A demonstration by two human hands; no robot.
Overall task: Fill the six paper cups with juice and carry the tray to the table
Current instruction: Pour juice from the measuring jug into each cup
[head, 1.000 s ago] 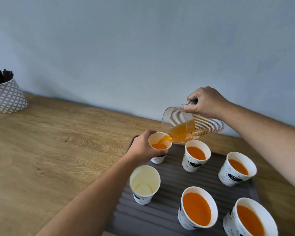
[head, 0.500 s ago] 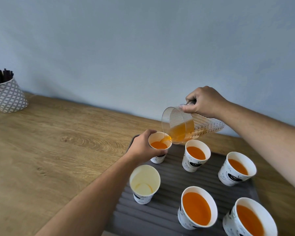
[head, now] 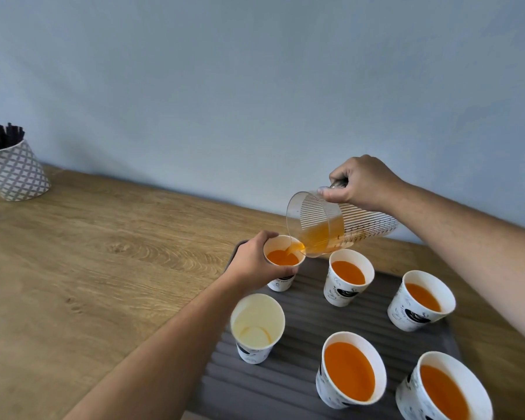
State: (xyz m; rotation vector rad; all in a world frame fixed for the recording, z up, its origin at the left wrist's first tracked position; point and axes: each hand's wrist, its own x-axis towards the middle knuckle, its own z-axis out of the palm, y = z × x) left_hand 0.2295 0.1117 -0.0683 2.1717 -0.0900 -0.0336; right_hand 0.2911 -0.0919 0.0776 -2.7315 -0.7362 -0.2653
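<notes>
— Six cups; which one is filling?
— Frame centre: left hand (head: 250, 262) wraps the rear-left cup (head: 282, 262) on the tray (head: 285, 377); right hand's (head: 361, 183) grip holds the tilted pitcher (head: 331, 225) just above.

**Pale wall, wooden counter, one patterned pot**

A plain, pale blue-grey painted wall (head: 255, 86) fills the upper half of the view, evenly lit and unmarked. Below it runs a light oak-grain wooden counter (head: 103, 268), meeting the wall along a slanting line. At the far left, close to the wall, stands a white ceramic pot with a grey lattice pattern (head: 14, 172), holding dark sticks (head: 8, 137).
</notes>
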